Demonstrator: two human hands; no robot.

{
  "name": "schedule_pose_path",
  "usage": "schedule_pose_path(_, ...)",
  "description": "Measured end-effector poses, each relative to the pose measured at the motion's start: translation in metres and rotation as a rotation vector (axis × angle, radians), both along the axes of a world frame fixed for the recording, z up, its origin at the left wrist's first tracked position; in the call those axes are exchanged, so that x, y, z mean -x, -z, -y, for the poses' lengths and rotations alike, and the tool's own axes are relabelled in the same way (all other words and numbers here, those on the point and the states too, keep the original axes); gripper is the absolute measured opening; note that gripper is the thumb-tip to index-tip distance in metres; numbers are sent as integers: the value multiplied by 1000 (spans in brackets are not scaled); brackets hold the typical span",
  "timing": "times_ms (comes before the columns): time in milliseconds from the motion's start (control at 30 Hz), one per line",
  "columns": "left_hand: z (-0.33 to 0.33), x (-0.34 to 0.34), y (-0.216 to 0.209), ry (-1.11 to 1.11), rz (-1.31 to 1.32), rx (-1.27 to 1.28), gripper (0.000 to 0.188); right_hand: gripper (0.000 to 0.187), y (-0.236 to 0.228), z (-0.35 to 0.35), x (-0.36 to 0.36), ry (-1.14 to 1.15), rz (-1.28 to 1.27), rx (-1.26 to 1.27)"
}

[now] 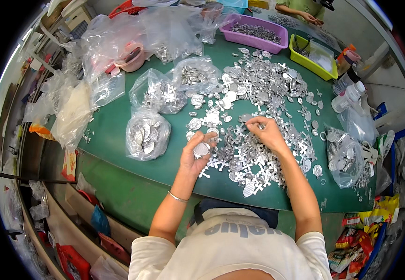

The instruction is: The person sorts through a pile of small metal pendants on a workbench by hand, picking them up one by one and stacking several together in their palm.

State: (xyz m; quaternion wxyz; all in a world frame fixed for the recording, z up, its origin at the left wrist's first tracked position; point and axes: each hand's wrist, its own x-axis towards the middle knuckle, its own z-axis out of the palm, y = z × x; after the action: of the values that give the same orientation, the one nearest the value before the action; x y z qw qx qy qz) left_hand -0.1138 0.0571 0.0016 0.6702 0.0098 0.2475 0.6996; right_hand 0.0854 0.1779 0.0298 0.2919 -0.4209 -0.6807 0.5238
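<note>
My left hand [191,161], palm up with its fingers curled, holds a round silver medal [201,149] at the near edge of a heap. The fingertips of my right hand [270,134] are pinched on a dark grey medal [245,118] above the heap's middle. Beneath and around both hands lie loose silver crosses [261,161] mixed with oval medals. Farther back spreads a pile of oval and round medals [263,79]. Left of my left hand, a clear plastic bag [149,135] stands full of larger medals.
Behind it are two more bags of medals [158,93]. A purple tray [230,37] of small metal parts and a lime-green tray [312,67] stand at the back. White bottles [349,97] and another filled bag [345,158] line the right. Across the table shows another person's hand [311,18].
</note>
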Motion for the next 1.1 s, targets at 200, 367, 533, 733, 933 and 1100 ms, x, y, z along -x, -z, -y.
schedule_pose_path(200,-1,10,-2,-134,-1503,-16,13,16,7,7,33,-140,346,-354)
schedule_pose_path(367,-5,13,-10,-30,-2043,273,19,17,13,14,66,-187,499,-403)
schedule_pose_path(533,3,23,-4,187,-2069,262,27,28,25,19,85,-198,571,-539)
schedule_pose_path(733,5,27,-12,173,-1955,98,28,22,28,17,83,-158,332,-490)
schedule_pose_path(933,31,19,-17,179,-1889,-86,19,18,-20,27,43,-239,360,-197)
schedule_pose_path(1100,55,6,-22,395,-1931,-170,15,15,-32,24,18,-603,397,-333)
